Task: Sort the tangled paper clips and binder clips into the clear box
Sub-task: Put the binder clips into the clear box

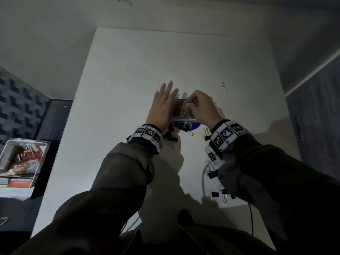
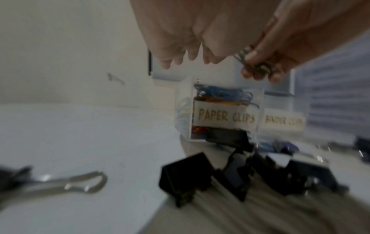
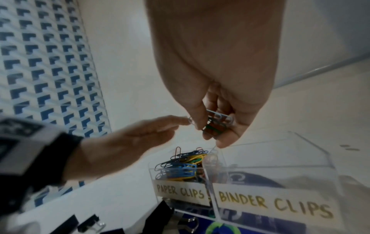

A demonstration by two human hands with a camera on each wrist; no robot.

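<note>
A clear box [image 3: 312,159] with two compartments stands mid-table; the left one, labelled PAPER CLIPS [image 3: 180,190], holds several coloured paper clips [image 3: 184,164], the right one is labelled BINDER CLIPS [image 3: 274,204]. My right hand [image 1: 199,107] hovers above the box and pinches a small bunch of paper clips [image 3: 213,125], silver and green. My left hand [image 1: 162,105] is beside the box's left wall with fingers straight, fingertips [image 3: 178,121] close to the held bunch. The same held paper clips [image 2: 252,61] show above the clear box [image 2: 220,109] in the left wrist view.
Black binder clips [image 2: 186,177] lie on the white table [image 1: 128,70] in front of the box; more binder clips [image 1: 211,173] lie under my right wrist. A blue disc [image 1: 189,126] lies under the box. A tray of stationery [image 1: 20,159] sits off the table's left edge.
</note>
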